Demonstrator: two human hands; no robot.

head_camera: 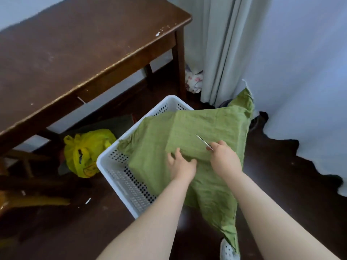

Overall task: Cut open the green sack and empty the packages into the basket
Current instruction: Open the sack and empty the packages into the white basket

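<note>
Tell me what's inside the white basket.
The green sack drapes into the white basket, covering most of it; bare perforated wall shows on the near left. Something boxy bulges under the cloth, but no packages are visible.

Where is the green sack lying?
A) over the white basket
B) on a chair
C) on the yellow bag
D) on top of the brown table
A: the green sack is draped across the top of the white basket, and the right hand holds a thin metal blade above it.
</note>
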